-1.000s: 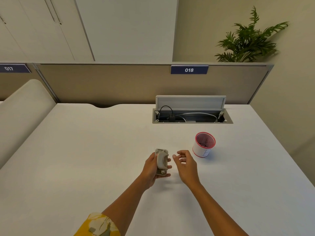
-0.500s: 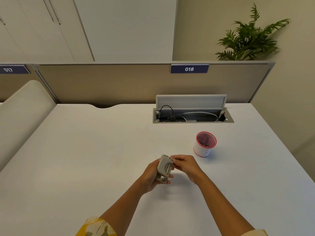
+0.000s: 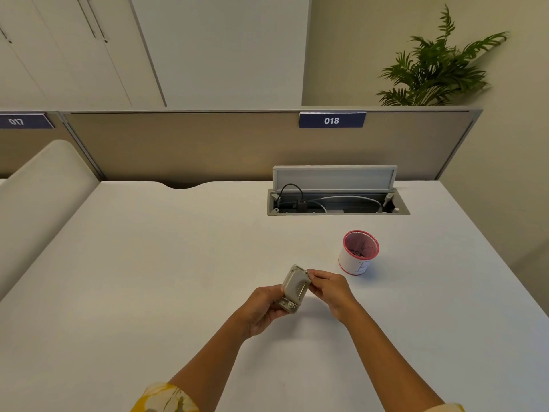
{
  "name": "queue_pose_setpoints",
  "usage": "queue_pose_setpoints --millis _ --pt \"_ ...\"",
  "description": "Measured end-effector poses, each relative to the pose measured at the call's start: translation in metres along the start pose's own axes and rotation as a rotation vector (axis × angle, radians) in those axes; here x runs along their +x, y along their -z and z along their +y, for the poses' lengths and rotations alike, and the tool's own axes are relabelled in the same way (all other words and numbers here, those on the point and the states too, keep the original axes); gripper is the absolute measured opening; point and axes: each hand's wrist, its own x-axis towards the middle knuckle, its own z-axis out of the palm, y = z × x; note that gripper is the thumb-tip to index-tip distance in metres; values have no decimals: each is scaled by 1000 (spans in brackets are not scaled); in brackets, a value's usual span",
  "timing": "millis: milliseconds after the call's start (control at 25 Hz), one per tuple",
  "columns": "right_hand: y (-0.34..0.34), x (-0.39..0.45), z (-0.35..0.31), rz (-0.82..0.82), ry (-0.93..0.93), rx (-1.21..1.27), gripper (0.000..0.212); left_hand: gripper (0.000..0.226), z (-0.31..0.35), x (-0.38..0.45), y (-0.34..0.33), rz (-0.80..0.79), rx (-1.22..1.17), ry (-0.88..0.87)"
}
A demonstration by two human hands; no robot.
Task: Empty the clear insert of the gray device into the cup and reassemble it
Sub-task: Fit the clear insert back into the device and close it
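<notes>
My left hand [image 3: 263, 307] grips a small gray device [image 3: 293, 289] just above the white table, tilted with its flat underside facing up. My right hand [image 3: 329, 288] pinches the device's upper right edge with fingertips. I cannot make out the clear insert. A white paper cup [image 3: 358, 253] with a red rim stands upright to the right, a short way beyond my right hand, with something dark at its bottom.
An open cable hatch [image 3: 337, 200] with wires sits in the table behind the cup. A beige partition [image 3: 178, 144] bounds the far edge, a padded cream divider [image 3: 35, 191] the left. The table's right edge runs diagonally past the cup.
My right hand, open and apart a second ago, has closed onto the device's edge. The device has been turned from upright to underside up and tilted.
</notes>
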Motion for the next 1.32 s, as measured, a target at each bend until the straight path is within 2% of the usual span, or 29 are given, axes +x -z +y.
queue_pose_setpoints --millis 200,440,600,800,960,1120,1200,1320 --pt "5 0 -2 -61 -14 -73 20 28 0 0 4 42 80 -15" --pt "3 0 0 62 29 -222 16 29 2 -1 0 6 167 -2" --pt "-4 -3 -2 22 105 -355 16 48 6 -6 -5 -70 296 7" --pt "-7 -9 -4 -38 87 -138 21 49 4 -2 -11 -12 90 -66" --pt "-9 -20 15 -87 -24 -112 22 51 1 5 -14 158 -15 -171" --pt "-15 -28 23 -140 -34 -37 20 52 4 8 -14 215 -73 -213" --pt "-18 -30 20 -134 -20 19 18 51 5 9 -17 240 -106 -229" --pt "-21 -30 20 -37 9 -27 13 51 5 9 -19 240 -114 -235"
